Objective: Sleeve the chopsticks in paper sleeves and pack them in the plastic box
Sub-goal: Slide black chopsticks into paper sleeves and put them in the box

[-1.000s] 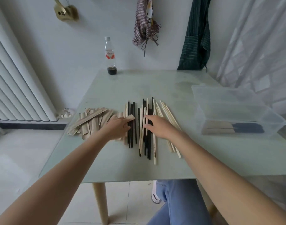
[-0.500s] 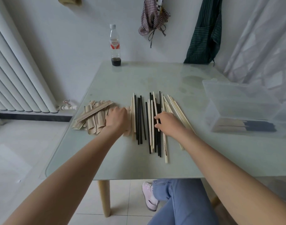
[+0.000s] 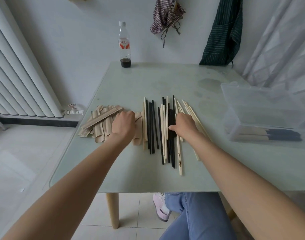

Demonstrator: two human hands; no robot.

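The left hand (image 3: 123, 125) rests curled on the pile of brown paper sleeves (image 3: 99, 123); whether it grips one is unclear. The right hand (image 3: 183, 126) pinches among the loose black and pale chopsticks (image 3: 163, 129). The clear plastic box (image 3: 266, 111), right, holds sleeved pairs.

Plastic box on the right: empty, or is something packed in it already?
Not empty. Through the clear wall of the plastic box, sleeved chopsticks lie along its near side, black ends sticking out of tan paper. No lid on it.

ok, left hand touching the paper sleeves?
Touching. The head view shows the left hand lying directly on the paper sleeves, its fingers hidden beyond the knuckles, with no gap visible.
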